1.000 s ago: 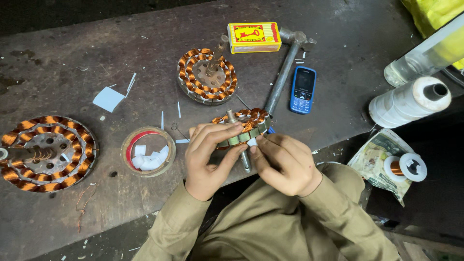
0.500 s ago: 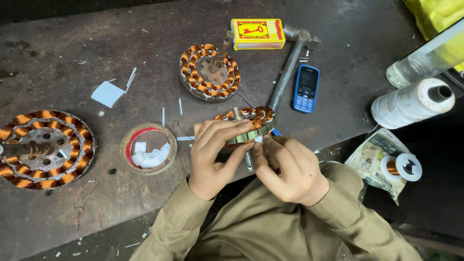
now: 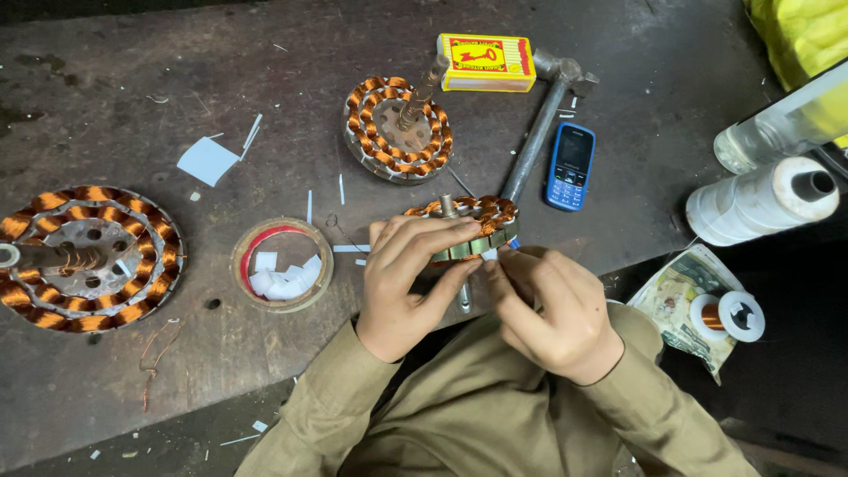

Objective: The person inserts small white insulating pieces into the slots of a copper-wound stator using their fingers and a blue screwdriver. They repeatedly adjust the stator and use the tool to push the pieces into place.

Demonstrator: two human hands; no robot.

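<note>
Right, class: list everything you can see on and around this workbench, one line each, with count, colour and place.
Wound stator in hand: one, copper and grey, bench front, held by both hands.
Small stator: one, copper, bench centre.
Large stator: one, copper, far left.
Round lid with paper slips: one, red-rimmed, left of the hands.
Matchbox: one, yellow and red, top centre.
Hammer: one, grey, beside the phone.
Phone: one, blue.
Thread spool: one, white, right.
Wire reel: one, white with copper, lower right.
Left hand: grips the stator.
Right hand: fingertips at its rim.
</note>
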